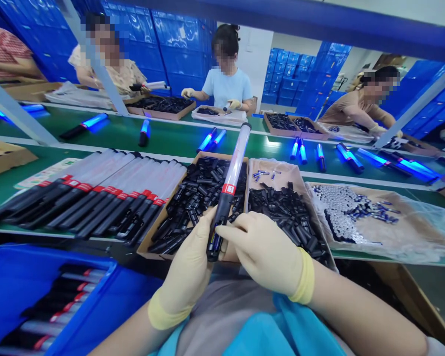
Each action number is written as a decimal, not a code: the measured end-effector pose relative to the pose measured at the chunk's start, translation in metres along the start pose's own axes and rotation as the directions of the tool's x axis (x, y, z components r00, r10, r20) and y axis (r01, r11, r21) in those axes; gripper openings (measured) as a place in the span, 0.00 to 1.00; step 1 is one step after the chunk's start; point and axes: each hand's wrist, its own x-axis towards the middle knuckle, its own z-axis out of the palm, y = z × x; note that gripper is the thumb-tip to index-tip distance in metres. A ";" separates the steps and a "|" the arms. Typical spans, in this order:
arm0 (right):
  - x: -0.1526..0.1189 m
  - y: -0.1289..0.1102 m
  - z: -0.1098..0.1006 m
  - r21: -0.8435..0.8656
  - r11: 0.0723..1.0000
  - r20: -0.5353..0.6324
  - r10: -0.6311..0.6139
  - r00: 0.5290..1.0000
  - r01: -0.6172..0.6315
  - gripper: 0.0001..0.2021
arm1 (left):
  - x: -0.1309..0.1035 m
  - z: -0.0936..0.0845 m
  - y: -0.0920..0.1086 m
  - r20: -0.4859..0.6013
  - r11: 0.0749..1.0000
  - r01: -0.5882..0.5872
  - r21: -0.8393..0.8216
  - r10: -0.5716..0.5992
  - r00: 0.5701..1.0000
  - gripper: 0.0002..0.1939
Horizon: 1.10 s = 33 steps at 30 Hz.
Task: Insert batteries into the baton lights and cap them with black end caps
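A light stick (235,165) with a clear tube, a red band and a black handle slants upward in the middle of the head view. My left hand (193,262), in a cream glove, is wrapped round the lower handle. Gloved too, my right hand (269,249) touches the handle from the right with its extended index finger; its other fingers are curled. Batteries seem to show in the handle's opening under that fingertip. Just beyond the hands are a carton of black parts (203,185) and a second carton (282,217) with black pieces and a few batteries.
Light sticks (100,193) lie in a row at left, above a blue bin (111,277) holding more. At right is a lined tray (411,232) of batteries. Glowing blue sticks (207,140) lie on the green belt (170,136). Several people work beyond; slanted metal posts (96,59) frame the station.
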 end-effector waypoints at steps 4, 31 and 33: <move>0.005 -0.010 0.004 -0.207 0.977 0.080 0.065 0.995 -0.047 0.14 | 0.003 -0.006 -0.007 0.053 0.959 -0.167 0.228 0.159 0.986 0.24; 0.011 -0.024 0.031 0.164 0.956 -0.142 0.268 0.953 -0.244 0.13 | -0.010 -0.002 0.002 0.014 1.000 -0.002 -0.005 0.002 1.000 0.26; 0.007 -0.024 0.031 0.240 0.952 -0.202 0.241 0.949 -0.191 0.11 | -0.011 -0.002 0.003 0.014 1.000 -0.005 0.006 0.004 1.000 0.25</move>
